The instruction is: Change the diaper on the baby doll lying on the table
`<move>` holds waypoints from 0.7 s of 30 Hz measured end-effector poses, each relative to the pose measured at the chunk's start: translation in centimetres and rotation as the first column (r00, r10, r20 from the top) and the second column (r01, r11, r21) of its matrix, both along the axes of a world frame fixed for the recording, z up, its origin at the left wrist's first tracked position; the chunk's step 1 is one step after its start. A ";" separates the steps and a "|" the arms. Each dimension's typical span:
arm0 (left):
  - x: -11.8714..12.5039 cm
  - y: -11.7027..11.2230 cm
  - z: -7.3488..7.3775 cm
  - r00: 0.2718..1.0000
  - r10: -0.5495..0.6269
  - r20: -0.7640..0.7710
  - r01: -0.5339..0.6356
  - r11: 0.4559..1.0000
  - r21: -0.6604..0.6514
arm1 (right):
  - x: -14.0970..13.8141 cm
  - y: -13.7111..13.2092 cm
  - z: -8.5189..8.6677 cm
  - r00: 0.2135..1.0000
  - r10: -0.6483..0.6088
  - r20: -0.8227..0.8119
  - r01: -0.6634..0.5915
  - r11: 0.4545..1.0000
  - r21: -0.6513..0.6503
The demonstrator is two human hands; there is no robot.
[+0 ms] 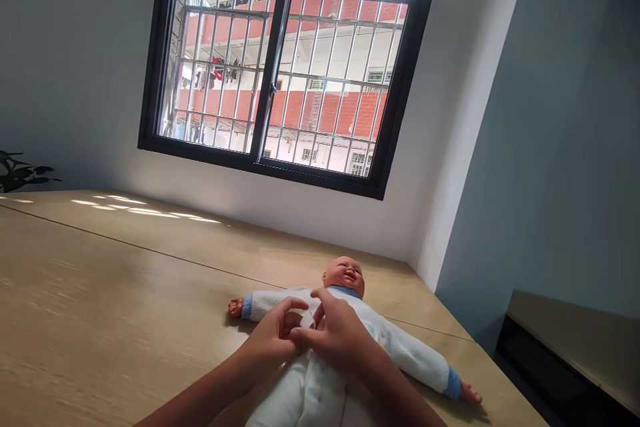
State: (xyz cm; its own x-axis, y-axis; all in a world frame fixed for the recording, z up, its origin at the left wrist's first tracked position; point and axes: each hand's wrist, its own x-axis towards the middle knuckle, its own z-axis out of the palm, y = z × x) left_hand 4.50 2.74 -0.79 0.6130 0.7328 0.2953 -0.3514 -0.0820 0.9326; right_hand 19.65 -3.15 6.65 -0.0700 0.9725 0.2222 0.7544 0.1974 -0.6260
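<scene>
A baby doll (345, 277) lies on its back on a light wooden table (110, 280), its head away from me and its arms spread. It wears a white fleece suit (415, 353) with blue cuffs and a blue collar. My left hand (273, 340) and my right hand (335, 337) meet over the doll's chest, fingers curled and pinching the front of the suit. They hide the chest and any fastening there. The doll's bare hands stick out past both cuffs.
A black-framed barred window (280, 73) fills the wall behind the table. A dark leafy plant (20, 172) shows at the far left. At the right, the table ends near the wall, and a separate dark unit with a beige top (565, 340) stands lower down.
</scene>
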 end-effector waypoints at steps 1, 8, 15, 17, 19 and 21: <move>0.0 -0.2 0.1 1.000 0.000 -0.004 0.000 1.000 0.003 | 0.1 0.2 -0.2 0.999 -0.033 0.010 0.032 0.999 0.030; 0.7 -0.5 -0.6 0.983 0.109 -0.146 -0.091 0.988 0.124 | 1.7 1.0 0.2 0.992 -0.108 -0.066 0.108 0.994 -0.005; 0.8 -0.2 -1.1 0.959 0.189 -0.213 -0.148 0.969 0.198 | 1.5 0.8 1.2 0.980 -0.064 -0.187 0.040 0.991 -0.127; 0.7 -0.4 -0.8 0.952 0.200 -0.232 -0.153 0.966 0.206 | 1.6 0.9 1.1 0.979 -0.032 -0.202 -0.001 0.987 -0.160; 0.6 -0.6 -0.5 0.941 0.227 -0.251 -0.167 0.956 0.240 | 2.0 0.9 1.0 0.977 -0.006 -0.214 -0.034 0.982 -0.183; 0.5 -0.7 -0.3 0.922 0.262 -0.285 -0.177 0.940 0.290 | 2.3 0.8 1.0 0.981 0.014 -0.194 -0.050 0.982 -0.182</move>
State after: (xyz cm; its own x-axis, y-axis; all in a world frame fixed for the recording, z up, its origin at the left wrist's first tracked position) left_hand 5.00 2.03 -1.06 0.5368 0.7858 0.3072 0.0118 -0.3711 0.9285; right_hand 21.98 -2.30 7.67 -0.0759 0.9958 0.0503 0.6122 0.0864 -0.7860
